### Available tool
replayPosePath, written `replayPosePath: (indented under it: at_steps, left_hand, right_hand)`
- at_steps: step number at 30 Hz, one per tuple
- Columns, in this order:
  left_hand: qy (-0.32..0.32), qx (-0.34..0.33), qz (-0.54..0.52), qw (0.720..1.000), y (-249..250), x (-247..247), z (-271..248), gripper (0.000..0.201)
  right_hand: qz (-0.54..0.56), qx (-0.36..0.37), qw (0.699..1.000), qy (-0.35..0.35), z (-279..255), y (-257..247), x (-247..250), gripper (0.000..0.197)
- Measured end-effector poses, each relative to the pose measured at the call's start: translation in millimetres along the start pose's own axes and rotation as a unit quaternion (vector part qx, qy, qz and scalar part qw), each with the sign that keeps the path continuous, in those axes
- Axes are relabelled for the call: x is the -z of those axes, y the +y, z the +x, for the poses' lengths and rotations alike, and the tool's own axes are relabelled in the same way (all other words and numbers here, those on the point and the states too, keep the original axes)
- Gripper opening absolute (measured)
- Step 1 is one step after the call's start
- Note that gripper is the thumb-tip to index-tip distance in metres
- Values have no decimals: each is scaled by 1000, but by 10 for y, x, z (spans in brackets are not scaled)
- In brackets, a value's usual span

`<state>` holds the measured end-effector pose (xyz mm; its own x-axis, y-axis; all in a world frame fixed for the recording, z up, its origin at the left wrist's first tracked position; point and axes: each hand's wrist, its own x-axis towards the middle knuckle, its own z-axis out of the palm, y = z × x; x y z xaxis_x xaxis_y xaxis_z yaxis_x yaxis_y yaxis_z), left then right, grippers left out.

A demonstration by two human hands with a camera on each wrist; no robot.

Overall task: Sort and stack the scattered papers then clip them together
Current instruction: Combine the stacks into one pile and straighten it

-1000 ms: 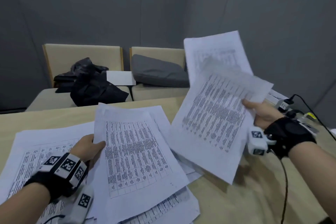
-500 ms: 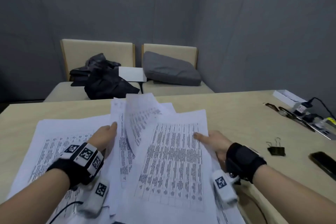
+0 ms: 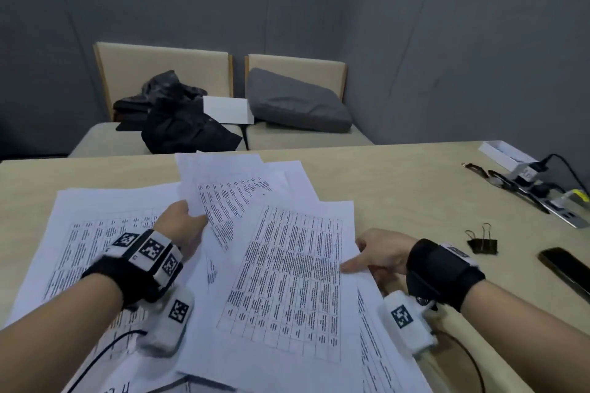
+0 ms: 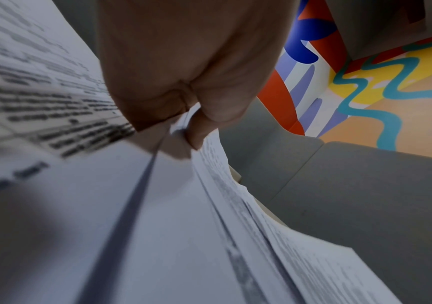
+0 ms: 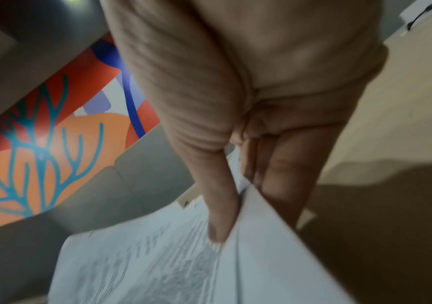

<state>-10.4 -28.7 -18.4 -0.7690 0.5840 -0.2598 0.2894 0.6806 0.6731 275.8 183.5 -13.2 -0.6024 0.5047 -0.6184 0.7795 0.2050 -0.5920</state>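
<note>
Fingers and thumb of the left hand (image 3: 182, 226) pinch the edge of a lifted sheaf of sheets (image 3: 223, 191), the thumb on top and a fingertip (image 4: 196, 131) curled beneath, as the left wrist view shows; the right hand (image 3: 380, 254) lies at the right edge of the top printed sheet (image 3: 293, 268), its thumb laid flat on the print, while the right wrist view shows the fingers (image 5: 282, 174) under that edge, so it too pinches paper. Around both hands the scattered papers (image 3: 95, 233) fan across the table (image 3: 415, 188), overlapping at odd angles, some skewed toward the far side, none squared.

Gathering seems to be the step in hand, judged from the loose fan; to do it well, each hand should probably draw its share inward until the two bundles overlap, rather than lift high, since thin sheets droop and slip out of a one-edge pinch; a light grip would let the sheets slide against each other, and tapping the long edge then the short edge on the table would likely square them; sheets lying under the forearms risk being dragged or creased, so the wrists should stay raised.

Beyond the right hand, well apart from the pile, a black binder clip (image 3: 482, 244) waits on the table with a dark phone (image 3: 565, 268) near it; clipping is not yet due.
</note>
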Motion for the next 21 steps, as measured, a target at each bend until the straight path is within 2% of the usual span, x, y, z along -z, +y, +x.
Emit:
replayPosePath:
  at_steps: [2,3,5,7,9,12,14,16,18,19,21]
  left_hand:
    - [-8,4,7,1000,-25,27,38,31]
    - [-15,12,15,1000,-32,51,40,32]
    - [-25,13,23,999,-56,66,55,29]
    - [-38,2,33,999,-52,81,54,23]
    - [-59,-11,27,998,-43,88,39,19]
    - [-118,-26,-35,992,-19,73,18,17]
    - [-133,-28,-90,987,50,46,-38,23]
    - [-150,-18,-113,982,158,0,-97,44]
    - [-165,-10,-76,983,244,-36,-129,68]
    - [-165,-12,-55,985,273,-42,-125,69]
    - [-153,-41,-34,987,355,-26,-136,51]
  right_hand:
    - [-12,1,998,55,40,49,160,49]
    - [23,11,996,85,37,56,241,47]
    - [157,47,978,126,28,47,400,29]
    - [264,75,950,146,47,31,540,31]
    - [302,98,936,150,78,-35,561,34]
    - [287,111,940,149,143,-177,381,31]
    - [224,123,957,137,178,-284,200,30]
    - [114,136,976,126,259,-370,44,35]
    - [53,146,980,124,302,-470,-75,37]
    - [58,151,979,123,327,-505,-106,37]
    - [104,153,975,122,350,-548,-105,33]
